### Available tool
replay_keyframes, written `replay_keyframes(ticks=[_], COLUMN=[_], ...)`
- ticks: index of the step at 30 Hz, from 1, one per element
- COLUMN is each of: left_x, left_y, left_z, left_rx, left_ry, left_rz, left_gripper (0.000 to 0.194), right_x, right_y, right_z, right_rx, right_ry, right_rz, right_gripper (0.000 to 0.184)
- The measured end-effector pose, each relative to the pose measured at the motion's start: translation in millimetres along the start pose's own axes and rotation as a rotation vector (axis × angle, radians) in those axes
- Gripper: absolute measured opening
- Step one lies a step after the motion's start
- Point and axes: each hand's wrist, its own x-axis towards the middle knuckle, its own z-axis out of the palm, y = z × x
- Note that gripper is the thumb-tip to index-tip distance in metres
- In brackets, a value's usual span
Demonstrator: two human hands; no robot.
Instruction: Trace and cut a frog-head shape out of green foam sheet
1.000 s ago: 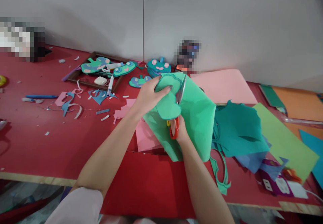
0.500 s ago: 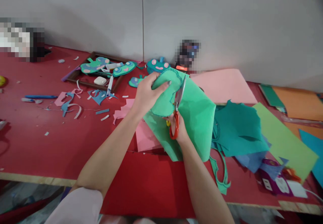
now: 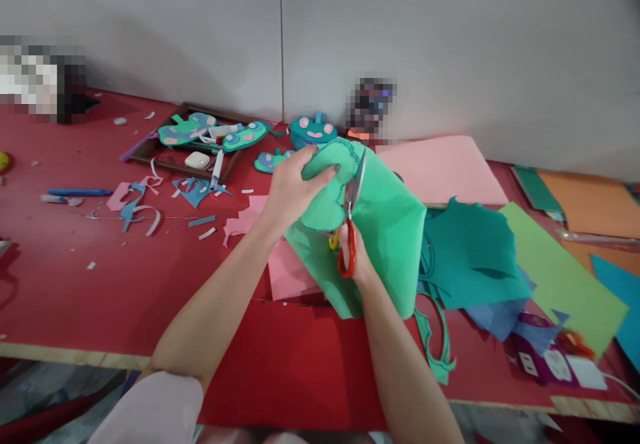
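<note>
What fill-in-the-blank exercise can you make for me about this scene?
The right hand holds a pair of ____.
Under the left hand's thumb is a rounded shape coloured ____.
The large pink sheet lies on the ____ side of the picture.
The tabletop is coloured ____.
Missing words: scissors; green; right; red.

The 2 bare forearms (image 3: 227, 284) slant inward, bringing the hands close together. The left hand (image 3: 297, 181) is higher, pinching with its thumb uppermost; the right hand (image 3: 356, 252) is curled in a grip, its fingers partly hidden.
</note>
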Motion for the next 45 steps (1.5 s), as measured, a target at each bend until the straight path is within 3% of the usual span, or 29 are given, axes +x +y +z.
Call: replay_keyframes(ticks=[23,45], left_x=[0.2,-3.2], left_y=[0.0,-6.9], left_z=[1.4,10.7], left_rx=[0.067,0.075], left_ry=[-0.072,-0.085], left_rz=[-0.027,0.026], left_gripper=[0.012,0.015], right_x=[0.1,0.1], right_y=[-9.3,-10.6], right_z=[0.6,1.9], right_rx=[-0.049,-0.048], right_ry=[0.017,0.129], right_rz=[-0.009,0.062], right_gripper=[0.067,0.056])
